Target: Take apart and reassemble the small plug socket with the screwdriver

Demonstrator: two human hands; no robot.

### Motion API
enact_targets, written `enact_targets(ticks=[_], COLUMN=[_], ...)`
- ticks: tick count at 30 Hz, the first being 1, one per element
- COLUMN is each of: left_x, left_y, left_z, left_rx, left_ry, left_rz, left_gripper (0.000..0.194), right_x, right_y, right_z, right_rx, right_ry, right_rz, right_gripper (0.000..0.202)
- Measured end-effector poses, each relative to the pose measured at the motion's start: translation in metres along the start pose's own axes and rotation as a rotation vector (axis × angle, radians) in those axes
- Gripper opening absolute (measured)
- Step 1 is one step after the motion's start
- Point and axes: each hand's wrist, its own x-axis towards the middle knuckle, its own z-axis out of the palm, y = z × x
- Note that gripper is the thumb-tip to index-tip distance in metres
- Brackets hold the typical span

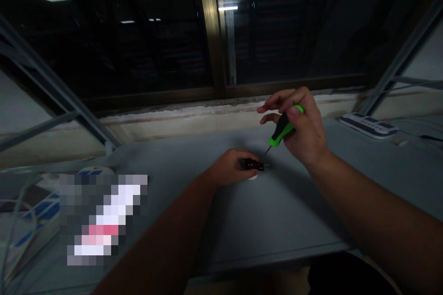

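Observation:
On the grey tabletop (242, 216), my left hand (230, 168) grips a small dark reddish plug (254, 164) between thumb and fingers. What look like thin metal pins stick out of the plug's right end. A small white piece (254, 177) shows just below it, partly covered by the thumb. My right hand (306, 129) holds a green and black screwdriver (282, 129) by its handle, thumb near the top, with some fingers stretched out. The screwdriver slants down to the left and its tip meets the plug's upper side; the exact contact is too small to make out.
Power strips lie at the left (44, 207) with loose cables and at the back right (368, 125). A blurred-out flat object (107, 216) is near my left forearm. Metal frame bars (58, 87) rise at both sides. A dark window (138, 46) stands behind the table.

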Motion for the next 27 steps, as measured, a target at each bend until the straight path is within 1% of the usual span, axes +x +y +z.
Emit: enact_targets(ticks=[2,3,5,7,9,12,14,17,19,21,24,26,27], left_x=[0.000,0.001,0.001,0.001,0.000,0.000,0.000,0.001,0.000,0.000,0.000,0.000,0.000], left_y=[0.000,0.000,0.000,0.000,0.000,-0.001,-0.001,-0.001,0.000,0.000,0.001,0.001,0.001], left_z=[0.000,0.000,0.000,0.000,0.001,0.001,0.001,0.001,0.001,0.001,0.001,0.001,0.001], left_rx=[0.004,0.005,0.004,0.004,0.003,-0.006,-0.011,-0.013,-0.014,-0.014,-0.012,-0.009,-0.008], left_ry=[-0.003,-0.006,-0.007,-0.007,-0.005,-0.003,-0.005,-0.008,-0.010,-0.009,-0.007,-0.005,-0.003], left_rz=[0.007,0.010,0.012,0.010,0.006,0.007,0.009,0.006,0.001,-0.004,-0.007,-0.008,-0.008], left_gripper=[0.031,0.030,0.029,0.029,0.031,0.030,0.029,0.028,0.028,0.029,0.030,0.030,0.031], right_x=[-0.001,-0.001,0.000,0.001,0.003,0.006,0.006,0.003,0.001,-0.002,-0.003,-0.003,-0.003], right_y=[-0.001,-0.001,0.001,0.004,0.005,0.006,0.006,0.006,0.006,0.006,0.008,0.011,0.012], right_z=[0.003,0.004,0.006,0.008,0.009,0.006,0.001,-0.004,-0.005,-0.003,0.002,0.002,0.001], right_rx=[0.141,0.167,0.156,0.126,0.148,0.262,0.308,0.226,0.126,0.006,-0.189,-0.235,-0.215], right_ry=[-0.033,-0.036,-0.020,0.031,0.066,0.013,-0.033,-0.066,-0.082,-0.061,0.073,0.129,0.129], right_rz=[0.103,0.134,0.161,0.162,0.189,0.272,0.295,0.294,0.271,0.204,0.024,-0.063,-0.073], right_gripper=[0.024,0.023,0.023,0.024,0.024,0.033,0.038,0.038,0.038,0.037,0.038,0.035,0.030])
